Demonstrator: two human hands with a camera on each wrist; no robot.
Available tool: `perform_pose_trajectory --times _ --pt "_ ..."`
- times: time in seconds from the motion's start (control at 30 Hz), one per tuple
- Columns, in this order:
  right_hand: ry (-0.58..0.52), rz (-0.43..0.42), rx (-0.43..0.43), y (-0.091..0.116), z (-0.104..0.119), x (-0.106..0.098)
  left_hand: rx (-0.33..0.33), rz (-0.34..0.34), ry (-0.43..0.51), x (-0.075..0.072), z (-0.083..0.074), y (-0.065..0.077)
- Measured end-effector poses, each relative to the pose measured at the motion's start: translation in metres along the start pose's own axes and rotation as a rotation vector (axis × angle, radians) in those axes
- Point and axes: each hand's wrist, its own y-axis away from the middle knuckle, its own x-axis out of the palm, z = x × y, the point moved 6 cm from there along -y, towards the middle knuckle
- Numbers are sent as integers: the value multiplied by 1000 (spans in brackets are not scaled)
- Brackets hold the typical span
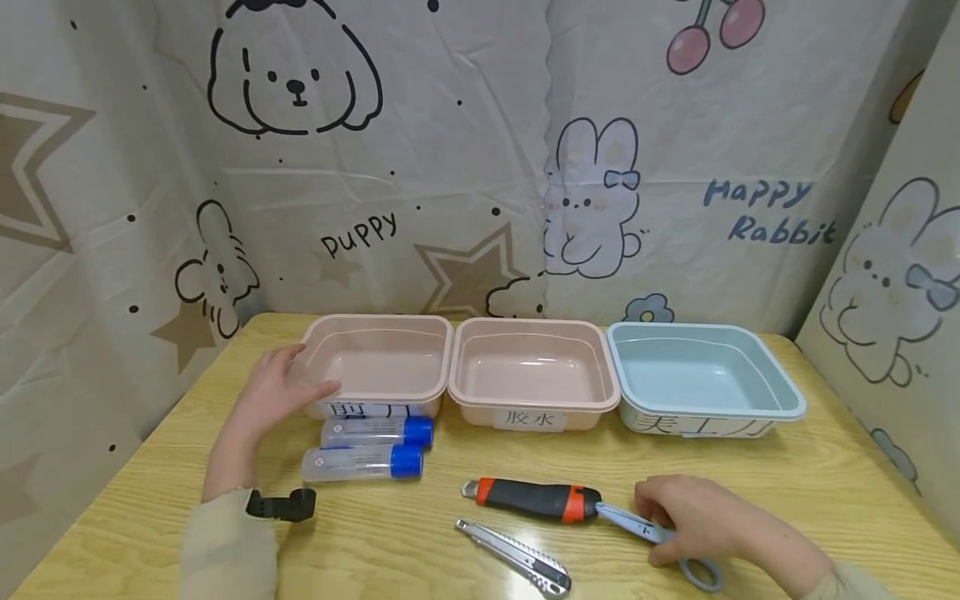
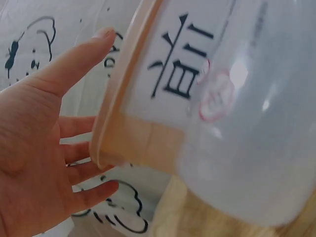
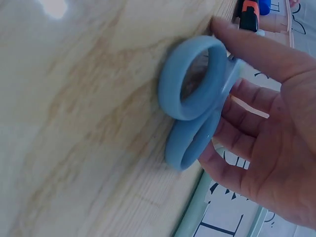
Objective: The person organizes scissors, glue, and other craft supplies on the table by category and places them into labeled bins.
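Left grip (image 1: 279,390) outspread, right grip (image 1: 693,517) curled.

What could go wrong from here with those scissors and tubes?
The right hand holds light-blue scissors whose blades end right by the black-and-orange plastic utility knife; lifting them might nudge it. The left hand is at the left pink plastic bin; if the bin slides, the two clear blue-capped tubes just in front might roll.
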Motion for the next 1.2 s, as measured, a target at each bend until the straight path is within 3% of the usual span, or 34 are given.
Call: perform_pose_trajectory --times 0.23,0.5,0.93,1.2 --pt "25 17 -24 0 1 -4 -10 29 63 -1 11 2" --pt "139 -102 -39 -6 15 -34 -13 62 70 5 14 4" --pt "312 -287 -218 -54 64 -60 4 66 80 5 14 6" --pt "319 -420 -191 -89 81 -71 -28 76 68 5 16 7"
